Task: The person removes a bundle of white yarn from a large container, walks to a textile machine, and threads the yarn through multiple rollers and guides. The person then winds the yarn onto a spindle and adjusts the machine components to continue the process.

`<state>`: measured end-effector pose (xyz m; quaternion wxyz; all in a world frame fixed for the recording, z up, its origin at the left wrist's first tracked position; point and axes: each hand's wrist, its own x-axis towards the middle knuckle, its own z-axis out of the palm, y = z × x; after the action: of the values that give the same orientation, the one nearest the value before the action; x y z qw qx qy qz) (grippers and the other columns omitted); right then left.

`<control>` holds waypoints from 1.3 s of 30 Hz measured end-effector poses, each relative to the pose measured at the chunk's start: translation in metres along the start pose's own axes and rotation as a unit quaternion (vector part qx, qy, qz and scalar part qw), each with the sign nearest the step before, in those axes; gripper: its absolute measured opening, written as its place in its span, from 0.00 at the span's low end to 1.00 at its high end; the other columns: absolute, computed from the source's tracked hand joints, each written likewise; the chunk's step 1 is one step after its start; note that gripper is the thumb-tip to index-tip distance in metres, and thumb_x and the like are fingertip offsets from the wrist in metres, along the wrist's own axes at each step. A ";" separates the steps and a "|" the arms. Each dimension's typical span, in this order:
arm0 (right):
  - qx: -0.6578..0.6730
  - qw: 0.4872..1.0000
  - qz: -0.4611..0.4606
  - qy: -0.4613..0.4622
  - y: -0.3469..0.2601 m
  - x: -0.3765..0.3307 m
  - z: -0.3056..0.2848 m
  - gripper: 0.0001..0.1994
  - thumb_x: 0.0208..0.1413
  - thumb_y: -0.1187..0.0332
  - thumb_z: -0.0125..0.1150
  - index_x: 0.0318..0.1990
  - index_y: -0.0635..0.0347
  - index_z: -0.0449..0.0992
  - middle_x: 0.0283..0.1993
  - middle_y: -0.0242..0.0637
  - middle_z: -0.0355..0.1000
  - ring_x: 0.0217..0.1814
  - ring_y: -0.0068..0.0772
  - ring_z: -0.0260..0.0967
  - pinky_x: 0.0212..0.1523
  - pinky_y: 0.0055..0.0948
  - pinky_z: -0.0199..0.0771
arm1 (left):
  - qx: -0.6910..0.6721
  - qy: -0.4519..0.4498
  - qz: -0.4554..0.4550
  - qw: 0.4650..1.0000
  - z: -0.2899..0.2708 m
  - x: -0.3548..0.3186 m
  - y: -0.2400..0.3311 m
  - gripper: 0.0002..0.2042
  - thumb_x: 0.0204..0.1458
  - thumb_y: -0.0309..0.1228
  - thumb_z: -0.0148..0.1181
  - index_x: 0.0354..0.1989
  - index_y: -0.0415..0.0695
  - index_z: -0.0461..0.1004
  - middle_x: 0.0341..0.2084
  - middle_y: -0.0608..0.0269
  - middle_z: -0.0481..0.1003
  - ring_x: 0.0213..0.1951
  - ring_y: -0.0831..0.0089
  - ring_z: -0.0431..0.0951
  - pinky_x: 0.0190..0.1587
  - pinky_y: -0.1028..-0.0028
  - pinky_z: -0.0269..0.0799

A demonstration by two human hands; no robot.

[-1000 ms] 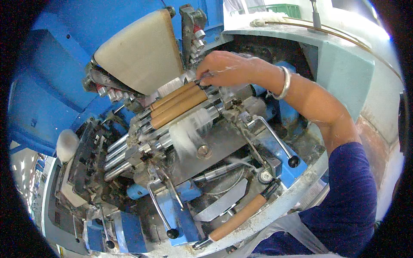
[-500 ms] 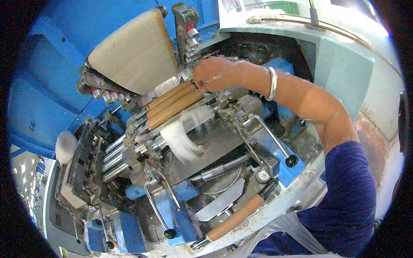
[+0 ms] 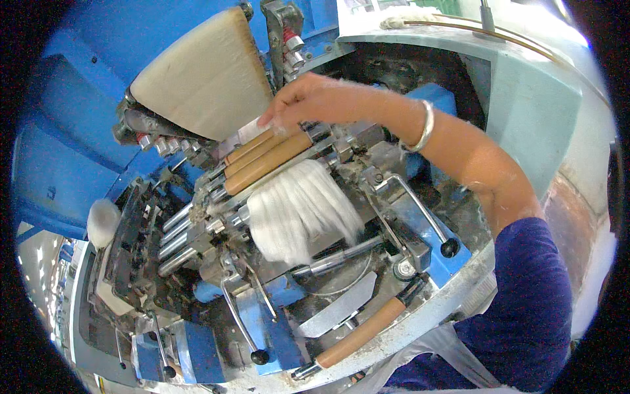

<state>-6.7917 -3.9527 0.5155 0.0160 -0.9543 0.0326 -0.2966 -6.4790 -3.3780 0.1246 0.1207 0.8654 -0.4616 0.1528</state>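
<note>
My right hand (image 3: 293, 105) reaches in from the right over the upper ends of the tan rollers (image 3: 266, 164). Its fingers are stretched out and point down to the left, with nothing visible in them. The fingertips are by the topmost roller, close to the pale padded cover (image 3: 200, 75) that stands raised. Below the rollers, a wide band of white fibre strands (image 3: 298, 213) hangs over a metal roller and the dark plate. My left hand is out of view.
Black-knobbed levers (image 3: 260, 356) stick out toward me at the front, with another lever knob (image 3: 449, 247) at right. A loose tan roller (image 3: 361, 333) lies along the front edge. Bare metal rods (image 3: 177, 262) sit at left. A blue panel (image 3: 85, 118) rises behind.
My right hand has moved left along the rollers, and its closed fingers have stretched out. The white fibre, earlier a curled tuft, now spreads as a wide band over the plate.
</note>
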 end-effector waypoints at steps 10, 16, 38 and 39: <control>-0.232 0.954 0.164 -0.099 -0.011 -0.007 0.010 0.17 0.54 0.54 0.62 0.33 0.61 0.80 0.34 0.47 0.78 0.39 0.50 0.76 0.41 0.42 0.75 | -0.237 0.057 -0.123 0.962 -0.027 0.004 0.014 0.29 0.55 0.37 0.62 0.64 0.39 0.65 0.30 0.65 0.75 0.33 0.71 0.72 0.46 0.63 0.68; -0.222 0.941 0.216 -0.135 0.006 -0.003 -0.003 0.16 0.45 0.58 0.66 0.39 0.57 0.80 0.38 0.45 0.77 0.42 0.49 0.75 0.42 0.44 0.74 | -0.141 0.301 0.073 0.940 -0.138 0.090 0.032 0.13 0.58 0.30 0.61 0.47 0.34 0.75 0.34 0.50 0.78 0.37 0.60 0.77 0.46 0.64 0.75; -0.305 0.922 0.133 -0.197 0.031 0.021 0.012 0.21 0.31 0.70 0.67 0.39 0.62 0.76 0.34 0.48 0.77 0.39 0.53 0.77 0.40 0.47 0.77 | 0.141 0.163 0.617 0.757 -0.156 0.388 0.354 0.33 0.49 0.27 0.54 0.67 0.62 0.61 0.71 0.62 0.54 0.71 0.60 0.54 0.68 0.46 0.51; -0.317 0.923 0.117 -0.183 0.032 0.024 0.005 0.20 0.30 0.69 0.67 0.38 0.62 0.76 0.34 0.48 0.77 0.39 0.53 0.77 0.40 0.47 0.77 | 0.116 0.117 0.616 0.770 -0.151 0.388 0.356 0.37 0.41 0.17 0.57 0.65 0.56 0.65 0.71 0.58 0.53 0.72 0.54 0.52 0.70 0.47 0.49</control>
<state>-6.7706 -3.9863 0.5236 -0.2470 -0.9365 0.2333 -0.0865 -6.5955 -3.8145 0.4343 -0.0477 0.3784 -0.8569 0.3468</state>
